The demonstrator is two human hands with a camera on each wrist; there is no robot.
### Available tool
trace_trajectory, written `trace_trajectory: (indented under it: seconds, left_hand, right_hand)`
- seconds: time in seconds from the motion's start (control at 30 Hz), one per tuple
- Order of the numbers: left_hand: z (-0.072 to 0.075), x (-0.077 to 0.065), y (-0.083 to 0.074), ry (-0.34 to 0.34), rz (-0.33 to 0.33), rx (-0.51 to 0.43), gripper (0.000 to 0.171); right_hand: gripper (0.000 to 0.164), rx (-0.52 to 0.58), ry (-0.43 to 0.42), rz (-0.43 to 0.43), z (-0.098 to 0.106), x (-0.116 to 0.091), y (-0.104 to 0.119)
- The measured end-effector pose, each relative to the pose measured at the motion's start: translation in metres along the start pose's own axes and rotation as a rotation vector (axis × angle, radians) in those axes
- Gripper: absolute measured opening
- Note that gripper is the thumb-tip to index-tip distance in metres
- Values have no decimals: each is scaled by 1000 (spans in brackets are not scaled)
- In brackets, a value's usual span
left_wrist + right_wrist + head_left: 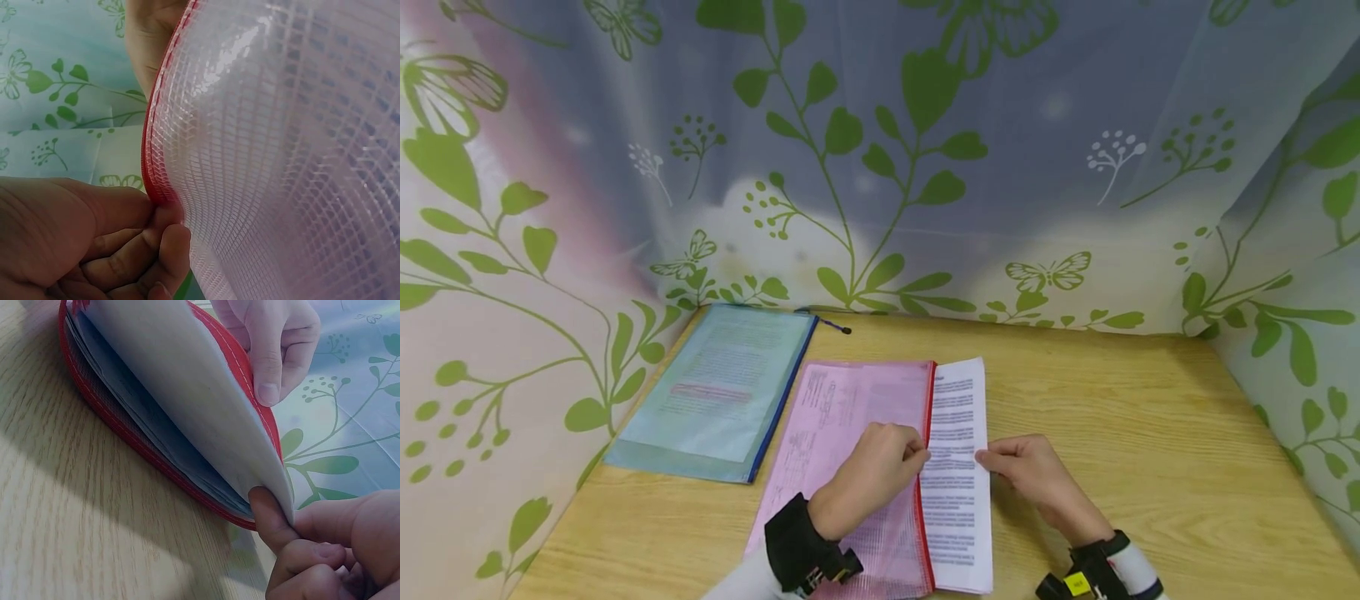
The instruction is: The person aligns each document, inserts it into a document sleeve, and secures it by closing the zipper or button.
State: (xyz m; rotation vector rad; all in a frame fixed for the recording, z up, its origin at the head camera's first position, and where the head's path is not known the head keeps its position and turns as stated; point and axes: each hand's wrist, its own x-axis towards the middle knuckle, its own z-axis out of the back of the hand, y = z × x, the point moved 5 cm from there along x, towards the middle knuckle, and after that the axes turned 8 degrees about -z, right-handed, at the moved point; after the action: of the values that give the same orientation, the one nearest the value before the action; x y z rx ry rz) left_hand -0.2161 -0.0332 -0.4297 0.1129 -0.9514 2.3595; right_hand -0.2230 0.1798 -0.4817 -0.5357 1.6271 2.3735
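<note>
A pink mesh zip document pouch (850, 387) lies on the table with its red-edged mouth facing right. My left hand (876, 467) pinches that red edge (149, 159) between thumb and fingers. Printed paper sheets (957, 483) stick partly out of the mouth, the rest inside the pouch. My right hand (1037, 475) pinches their outer edge between thumb and finger. In the right wrist view the mouth gapes, and the white sheets (187, 394) stand apart from more papers (134, 403) deeper inside.
A blue-green zip document pouch (715, 392) with a printed page inside lies at the back left. Its dark zipper pull (846, 331) points right on the wooden table (1135, 433). Leaf-patterned cloth (880, 183) surrounds the table at the back and sides.
</note>
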Motion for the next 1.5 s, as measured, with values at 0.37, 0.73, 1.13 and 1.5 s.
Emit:
trace_trajectory:
  seconds: [0.37,0.73,1.13,1.5]
  left_hand:
    - [1,0,0,-7,3,-2,16]
    - [2,1,-3,-31,-25,16,18]
    - [4,1,-4,-18,-19,3,17]
    - [5,0,-7,-29,-30,26,16]
  right_hand:
    - [22,24,-3,-5,0,4,0]
    - [24,34,-8,-2,-1,3,0]
    - [24,52,5,19,-1,1,4]
    - [26,60,0,20,-1,1,2]
